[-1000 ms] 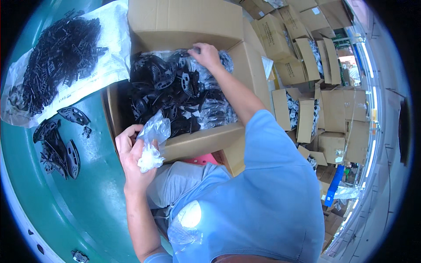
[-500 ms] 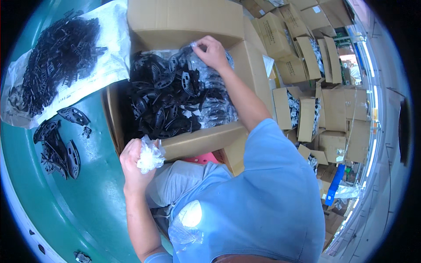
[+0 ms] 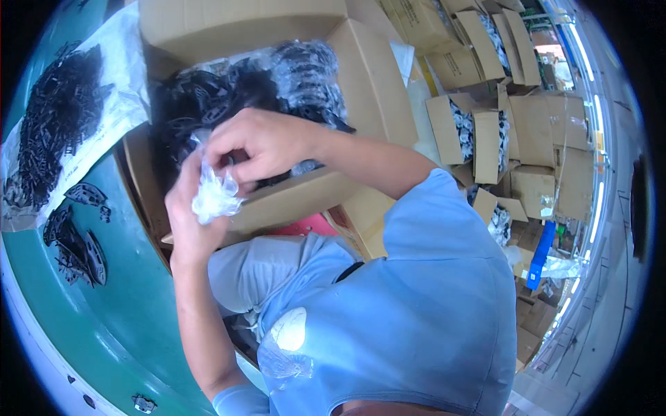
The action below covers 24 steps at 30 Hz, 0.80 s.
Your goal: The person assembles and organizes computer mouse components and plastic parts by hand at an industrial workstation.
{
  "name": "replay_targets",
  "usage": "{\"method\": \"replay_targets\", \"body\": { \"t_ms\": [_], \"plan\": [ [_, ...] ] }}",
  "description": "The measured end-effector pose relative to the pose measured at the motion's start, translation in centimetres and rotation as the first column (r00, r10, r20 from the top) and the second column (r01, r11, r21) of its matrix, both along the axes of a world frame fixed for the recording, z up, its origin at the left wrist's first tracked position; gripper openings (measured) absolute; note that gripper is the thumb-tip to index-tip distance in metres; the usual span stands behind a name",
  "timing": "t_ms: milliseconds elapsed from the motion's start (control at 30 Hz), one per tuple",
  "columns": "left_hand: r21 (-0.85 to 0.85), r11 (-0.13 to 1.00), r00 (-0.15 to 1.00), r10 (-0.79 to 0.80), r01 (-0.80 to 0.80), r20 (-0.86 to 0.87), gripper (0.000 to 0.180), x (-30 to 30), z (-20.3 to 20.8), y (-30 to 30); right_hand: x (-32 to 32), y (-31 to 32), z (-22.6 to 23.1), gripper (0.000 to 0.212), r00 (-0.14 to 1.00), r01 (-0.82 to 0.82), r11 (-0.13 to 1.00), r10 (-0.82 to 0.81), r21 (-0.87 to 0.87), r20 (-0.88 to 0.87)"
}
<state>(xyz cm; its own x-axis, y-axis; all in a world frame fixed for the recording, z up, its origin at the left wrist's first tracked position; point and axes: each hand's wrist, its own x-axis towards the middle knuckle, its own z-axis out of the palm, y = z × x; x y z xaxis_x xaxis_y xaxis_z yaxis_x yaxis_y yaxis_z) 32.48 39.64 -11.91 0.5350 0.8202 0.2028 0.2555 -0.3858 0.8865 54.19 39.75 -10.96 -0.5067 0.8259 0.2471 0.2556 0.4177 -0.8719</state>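
My left hand (image 3: 187, 218) is closed around a crumpled bunch of clear plastic bags (image 3: 218, 200), which bulges out beside the thumb. Bent over the top of that bunch, my right hand (image 3: 263, 142) pinches at a bit of clear plastic near the left fingertips. Both hands are above the near edge of an open cardboard box (image 3: 305, 201). Inside it lie loose curved black plastic parts (image 3: 201, 93) and, on the right, rows of similar parts in clear wrapping (image 3: 312, 73).
Left of the box, a green table (image 3: 128, 305) carries a white sheet (image 3: 128, 76) heaped with small black pieces (image 3: 59, 118). Several curved black parts (image 3: 76, 243) lie nearer on the table. Stacked open cartons (image 3: 485, 128) and a blue box (image 3: 541, 255) stand at the right.
My right hand has come back from the wrapped parts in the box to the plastic bunch in my left hand. The view has shifted, so the box appears farther left and higher.
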Motion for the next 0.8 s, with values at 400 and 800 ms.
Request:
{"method": "replay_targets", "body": {
  "t_ms": [400,800],
  "plan": [
    [-0.039,0.996,0.972,0.074,-0.085,-0.224,0.03,-6.0,-1.9,-1.5,14.9,-11.6,-12.5,0.025,0.284,0.181,0.89,0.36,-0.418,0.889],
    [-0.075,0.98,0.969,0.167,-0.183,-0.184,0.029,-5.9,-2.3,-2.0,14.9,-11.3,-14.8,0.062,0.48,0.301,0.796,0.35,-0.525,0.805]
  ]
}}
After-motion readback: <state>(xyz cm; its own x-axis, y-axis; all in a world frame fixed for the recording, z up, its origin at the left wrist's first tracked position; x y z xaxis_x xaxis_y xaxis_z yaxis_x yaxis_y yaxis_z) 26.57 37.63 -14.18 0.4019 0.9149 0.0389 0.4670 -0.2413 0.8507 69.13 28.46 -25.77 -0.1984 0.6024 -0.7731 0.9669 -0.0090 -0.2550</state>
